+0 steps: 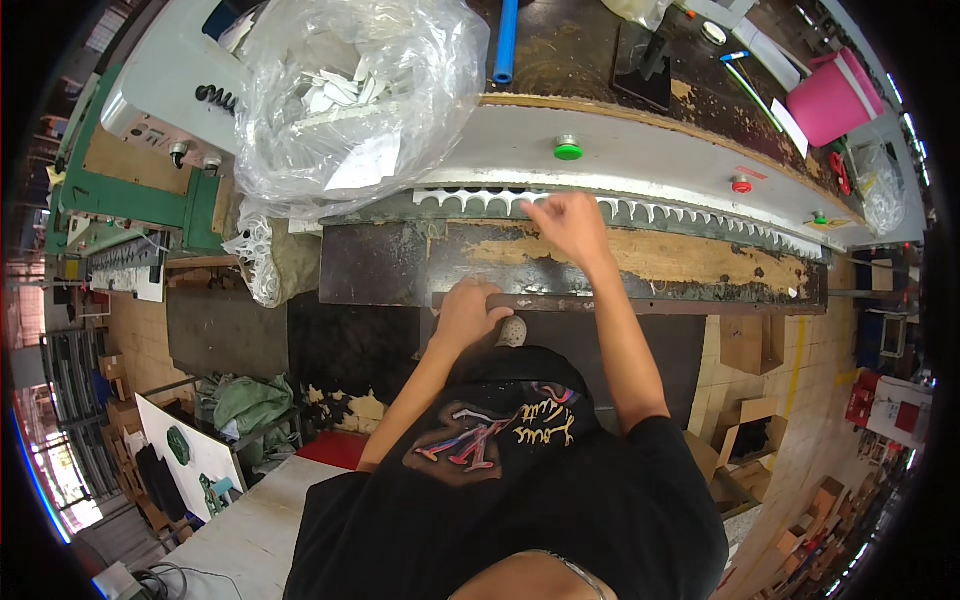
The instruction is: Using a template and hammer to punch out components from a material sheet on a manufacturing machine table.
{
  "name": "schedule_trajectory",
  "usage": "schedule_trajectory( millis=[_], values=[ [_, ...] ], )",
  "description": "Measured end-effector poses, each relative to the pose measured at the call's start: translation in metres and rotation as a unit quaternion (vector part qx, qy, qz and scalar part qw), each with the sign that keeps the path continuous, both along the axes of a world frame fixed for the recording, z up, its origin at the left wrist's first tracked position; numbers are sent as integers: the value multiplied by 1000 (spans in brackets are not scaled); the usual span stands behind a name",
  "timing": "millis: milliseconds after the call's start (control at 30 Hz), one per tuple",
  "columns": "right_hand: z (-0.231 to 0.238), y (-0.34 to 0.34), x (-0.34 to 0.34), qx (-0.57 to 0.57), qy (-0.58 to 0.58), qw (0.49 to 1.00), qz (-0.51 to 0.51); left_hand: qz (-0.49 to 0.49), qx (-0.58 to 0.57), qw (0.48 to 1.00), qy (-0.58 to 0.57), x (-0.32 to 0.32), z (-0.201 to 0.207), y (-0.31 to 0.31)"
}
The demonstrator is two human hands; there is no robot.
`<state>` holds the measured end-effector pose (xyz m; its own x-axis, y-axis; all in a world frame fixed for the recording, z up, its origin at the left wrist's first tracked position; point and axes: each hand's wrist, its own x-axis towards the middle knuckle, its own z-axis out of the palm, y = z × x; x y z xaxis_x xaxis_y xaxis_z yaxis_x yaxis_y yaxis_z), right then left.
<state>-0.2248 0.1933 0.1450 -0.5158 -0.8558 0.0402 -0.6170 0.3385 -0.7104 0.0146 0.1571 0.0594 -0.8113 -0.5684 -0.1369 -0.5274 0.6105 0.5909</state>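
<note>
A worker's hands are apart at a worn bench (700,258): left hand (467,314) on its front edge, right hand (573,230) at the white scalloped strip (650,209), toward two o'clock. Whether either grips cannot be told. A clear plastic bag (440,110) sits at eleven.

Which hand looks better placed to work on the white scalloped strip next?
Probably the right: the right hand reaches over the bench, its fingers close to the scalloped strip. The left hand is farther back, at the brown front rail.
</note>
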Motion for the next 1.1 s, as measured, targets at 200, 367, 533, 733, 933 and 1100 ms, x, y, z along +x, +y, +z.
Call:
schedule_trajectory(
  millis=[200, 367, 533, 733, 933, 1100],
  values=[
    [-88, 103, 42, 54, -90, 994, -25, 34, 0, 996, 78, 9, -22, 10],
    [-87, 139, 77, 1, 82, 996, 27, 20, -53, 991, 118, 13, -27, 17],
    [-91, 135, 75, 21, 88, 996, 13, -4, -61, 990, 130, 12, -19, 13],
    [-97, 127, 61, 20, 99, 994, 31, -9, -59, 995, 77, 5, -12, 7],
    [-93, 135, 55, 64, 70, 993, 69, -24, -51, 996, 71, 14, -16, 5],
    [-72, 112, 8, 147, -94, 971, 164, -85, 76, 993, -27, -15, 18, -10]
  ],
)
